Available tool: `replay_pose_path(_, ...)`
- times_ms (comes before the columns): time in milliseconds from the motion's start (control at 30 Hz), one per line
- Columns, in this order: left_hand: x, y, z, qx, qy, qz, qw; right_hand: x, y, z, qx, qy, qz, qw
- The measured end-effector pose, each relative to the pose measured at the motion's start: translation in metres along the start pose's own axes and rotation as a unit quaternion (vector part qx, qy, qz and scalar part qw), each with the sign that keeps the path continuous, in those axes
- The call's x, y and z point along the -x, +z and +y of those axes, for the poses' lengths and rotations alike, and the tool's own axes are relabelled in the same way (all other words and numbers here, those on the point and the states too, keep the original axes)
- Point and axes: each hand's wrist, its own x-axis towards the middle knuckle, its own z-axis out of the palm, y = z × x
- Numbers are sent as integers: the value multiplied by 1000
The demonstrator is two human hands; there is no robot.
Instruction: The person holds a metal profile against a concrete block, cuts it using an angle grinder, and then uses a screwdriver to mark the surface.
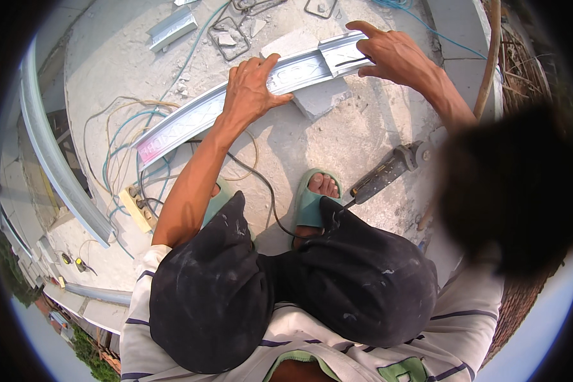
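Observation:
A long silvery metal channel (197,118) lies slantwise in front of me, its middle propped on a pale concrete block (321,99). My left hand (251,86) grips it across the middle, fingers over the far edge and thumb on the near side. Over its right end sits a shorter metal channel piece (337,57). My right hand (391,57) is closed around that piece's right end, index finger reaching past the far edge. A thin dark line shows on the piece beside the fingers; I cannot tell if it is a pencil or a slot.
A power tool resembling an angle grinder (388,172) lies by my right foot, its cord running between my feet. Left are tangled cables (124,134), a yellowish power strip (137,209) and another long channel (54,153). A channel offcut (172,30) and bent wire rings (229,38) lie beyond.

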Motion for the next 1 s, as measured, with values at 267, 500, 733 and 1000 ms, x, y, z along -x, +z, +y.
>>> replay_pose_path(267,-3,-3,4,28,-13,-21,999,-13,-7,9,1,-7,-85,996)
replay_pose_path(500,2,-6,-3,34,-23,-7,999,-77,-66,21,-55,2,2,998)
replay_pose_path(733,-6,-3,5,45,-14,-18,999,-253,-40,-64,-33,-114,29,993)
replay_pose_path(1000,4,-5,-3,46,-2,21,999,-300,-110,-130,-212,-39,109,970)
